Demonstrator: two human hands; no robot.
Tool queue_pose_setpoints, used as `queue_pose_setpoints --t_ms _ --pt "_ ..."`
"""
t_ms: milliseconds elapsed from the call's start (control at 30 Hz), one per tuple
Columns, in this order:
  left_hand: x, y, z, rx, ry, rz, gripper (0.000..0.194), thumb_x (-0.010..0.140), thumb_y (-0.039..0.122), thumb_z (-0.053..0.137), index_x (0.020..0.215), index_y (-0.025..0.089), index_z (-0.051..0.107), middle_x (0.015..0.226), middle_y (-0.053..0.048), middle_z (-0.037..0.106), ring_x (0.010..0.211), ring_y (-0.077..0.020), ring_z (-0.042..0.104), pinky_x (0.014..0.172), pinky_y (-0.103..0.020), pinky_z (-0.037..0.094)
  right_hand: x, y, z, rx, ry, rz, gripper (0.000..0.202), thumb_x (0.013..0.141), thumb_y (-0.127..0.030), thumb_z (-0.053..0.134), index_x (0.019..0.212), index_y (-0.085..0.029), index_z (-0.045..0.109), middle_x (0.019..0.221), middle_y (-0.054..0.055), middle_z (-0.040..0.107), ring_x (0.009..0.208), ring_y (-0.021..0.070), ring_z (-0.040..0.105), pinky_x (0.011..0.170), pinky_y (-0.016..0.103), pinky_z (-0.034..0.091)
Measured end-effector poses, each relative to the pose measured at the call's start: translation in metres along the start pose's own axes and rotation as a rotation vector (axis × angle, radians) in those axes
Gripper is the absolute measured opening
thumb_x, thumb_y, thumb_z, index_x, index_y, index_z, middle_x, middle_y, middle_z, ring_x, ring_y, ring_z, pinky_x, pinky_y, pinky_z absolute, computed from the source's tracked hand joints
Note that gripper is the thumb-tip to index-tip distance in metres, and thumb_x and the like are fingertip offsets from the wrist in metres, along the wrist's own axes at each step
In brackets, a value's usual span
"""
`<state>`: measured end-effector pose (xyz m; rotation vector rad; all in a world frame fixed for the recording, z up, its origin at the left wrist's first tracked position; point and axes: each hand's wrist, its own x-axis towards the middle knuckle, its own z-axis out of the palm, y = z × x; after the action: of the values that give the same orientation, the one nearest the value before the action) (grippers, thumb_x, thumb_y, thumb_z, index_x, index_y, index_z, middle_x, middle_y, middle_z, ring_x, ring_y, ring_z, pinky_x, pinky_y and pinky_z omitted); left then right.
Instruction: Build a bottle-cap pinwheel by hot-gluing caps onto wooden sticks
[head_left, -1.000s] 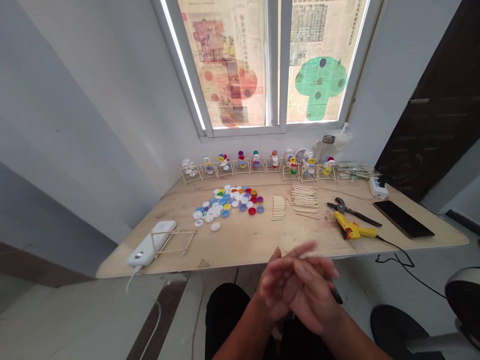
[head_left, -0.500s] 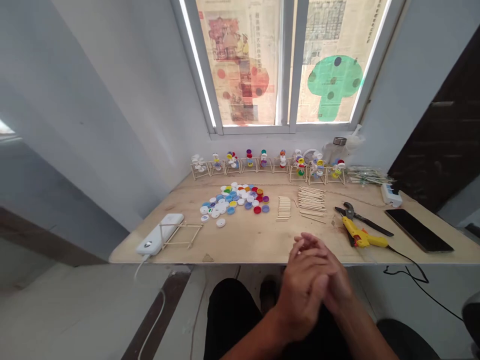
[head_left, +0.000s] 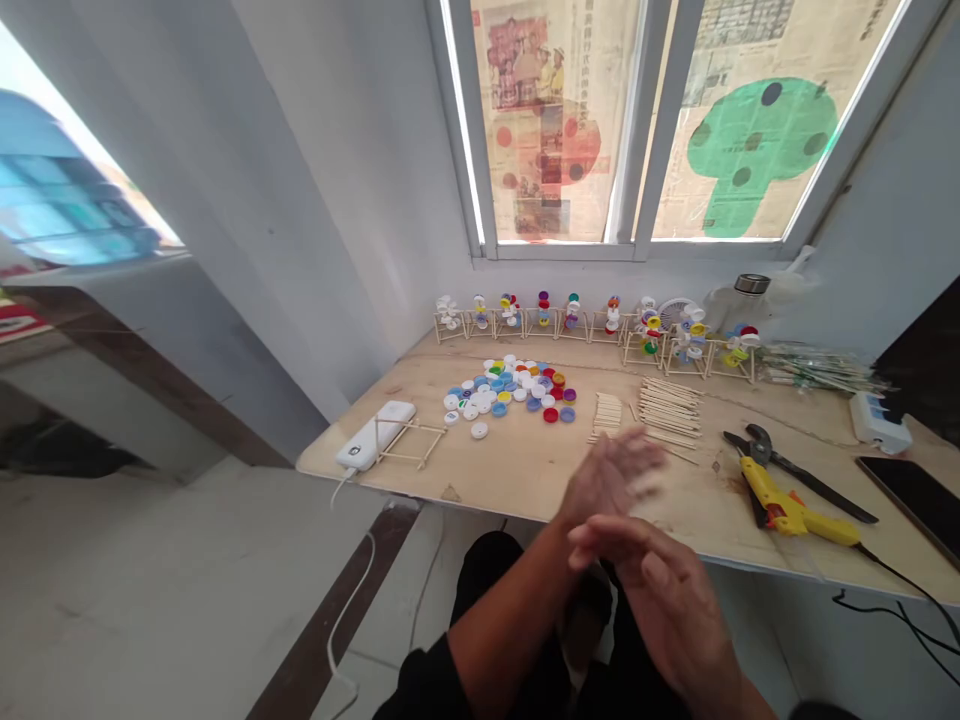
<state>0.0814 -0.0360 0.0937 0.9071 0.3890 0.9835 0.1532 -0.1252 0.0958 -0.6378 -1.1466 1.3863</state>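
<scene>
My left hand [head_left: 611, 478] reaches over the table's front edge, its fingers spread and blurred, holding nothing. Just below and to the right, my right hand [head_left: 660, 590] is open and empty, fingers extended and thumb apart. The hands are separate, with the left one nearer the stick piles. Beyond them lie a small pile of short sticks [head_left: 608, 413] and a larger pile of longer sticks [head_left: 670, 408]. Left of these are many coloured bottle caps [head_left: 517, 385]. A square stick frame [head_left: 409, 443] leans on a white power bank [head_left: 376, 436] at the left.
Along the wall stands a row of stick frames holding stacked caps [head_left: 572, 318]. To the right are pliers [head_left: 806, 472], a yellow glue gun [head_left: 795, 505] with a cord, a phone [head_left: 915, 505], a power socket [head_left: 881, 422] and bagged sticks [head_left: 817, 366]. A jar [head_left: 750, 295] is behind.
The hands, clasped together before, have parted and opened; the left one has reached forward. The camera view has turned to the left, so the table appears farther right.
</scene>
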Motion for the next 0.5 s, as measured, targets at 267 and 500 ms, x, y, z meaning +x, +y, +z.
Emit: queue_pose_setpoints --t_ms 267,500 --pt "-0.051 -0.007 0.024 -0.136 -0.122 -0.056 0.041 0.084 0.041 0.046 0.084 0.009 0.072 0.096 -0.015 0.069 0.106 -0.0289 0.058 0.100 -0.041 0.036 0.001 0.005 -0.036 -0.227 -0.124 0.023 0.025 0.089 -0.034 0.051 0.090 -0.020 0.072 0.079 0.006 0.067 0.075 0.0183 0.061 0.074 0.034 0.049" --pt "-0.067 -0.012 0.040 0.552 -0.031 0.300 0.034 0.088 0.031 0.044 0.076 0.017 0.073 0.104 -0.010 0.067 0.108 -0.0247 0.055 0.101 -0.041 0.037 -0.016 0.019 -0.056 -0.254 0.278 0.047 0.021 0.079 -0.039 0.063 0.084 -0.020 0.068 0.085 0.004 0.069 0.085 0.0207 0.062 0.079 0.034 0.049"
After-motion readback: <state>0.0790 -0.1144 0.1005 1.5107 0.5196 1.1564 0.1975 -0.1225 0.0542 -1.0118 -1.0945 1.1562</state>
